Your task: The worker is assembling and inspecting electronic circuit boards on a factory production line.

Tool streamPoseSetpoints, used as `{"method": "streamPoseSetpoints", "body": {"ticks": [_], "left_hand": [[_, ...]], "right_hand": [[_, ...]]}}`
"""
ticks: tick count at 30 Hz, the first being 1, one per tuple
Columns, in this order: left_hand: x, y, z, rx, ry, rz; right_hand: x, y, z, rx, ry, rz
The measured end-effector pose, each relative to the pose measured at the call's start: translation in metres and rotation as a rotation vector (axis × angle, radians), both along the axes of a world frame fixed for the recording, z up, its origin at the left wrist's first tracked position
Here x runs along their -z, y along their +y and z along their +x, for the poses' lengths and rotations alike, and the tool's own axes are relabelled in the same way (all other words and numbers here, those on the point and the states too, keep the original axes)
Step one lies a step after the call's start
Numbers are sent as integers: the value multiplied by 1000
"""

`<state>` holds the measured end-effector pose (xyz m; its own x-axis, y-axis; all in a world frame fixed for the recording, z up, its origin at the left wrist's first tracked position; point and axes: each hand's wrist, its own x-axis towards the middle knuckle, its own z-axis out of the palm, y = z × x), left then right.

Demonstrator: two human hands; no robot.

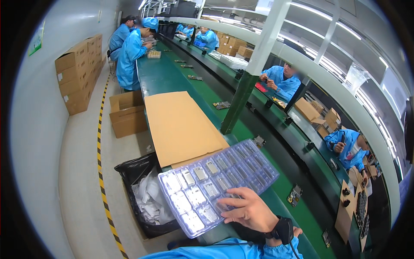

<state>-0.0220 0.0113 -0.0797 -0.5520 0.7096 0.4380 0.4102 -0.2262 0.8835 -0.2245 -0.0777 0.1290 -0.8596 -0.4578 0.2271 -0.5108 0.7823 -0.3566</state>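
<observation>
A clear plastic compartment tray lies tilted in front of me, its near left corner reaching past the cardboard. Flat, silvery rectangular parts sit in many of its compartments; glare washes out those at the left end. My right hand is over the tray's near side, fingers spread and pointing left, fingertips at a compartment. What lies under those fingertips I cannot make out. A black strap with a small device wraps the right wrist. Blue sleeve crosses the lower edge; my left hand does not show.
Brown cardboard covers the bench beyond the tray. A black-lined bin with white waste stands left, near an open carton. A green post rises beside the belt, which carries circuit boards. Several co-workers in blue sit along the line.
</observation>
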Motion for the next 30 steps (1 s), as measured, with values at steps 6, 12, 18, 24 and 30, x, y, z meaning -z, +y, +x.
{"method": "streamPoseSetpoints", "body": {"ticks": [6,12,18,24,30], "left_hand": [[-8,-7,-17,62,-6,1],[-18,-13,-33,159,-27,11],[-1,4,-30,198,10,-36],[-19,-4,-37,299,16,-58],[-37,-24,-51,318,-58,-192]], "right_hand": [[-14,-2,11,14,140,-5],[-11,-10,21,74,300,-4],[-2,-7,24,52,285,26],[17,17,22,21,79,-24],[26,9,11,-69,9,-58]]}}
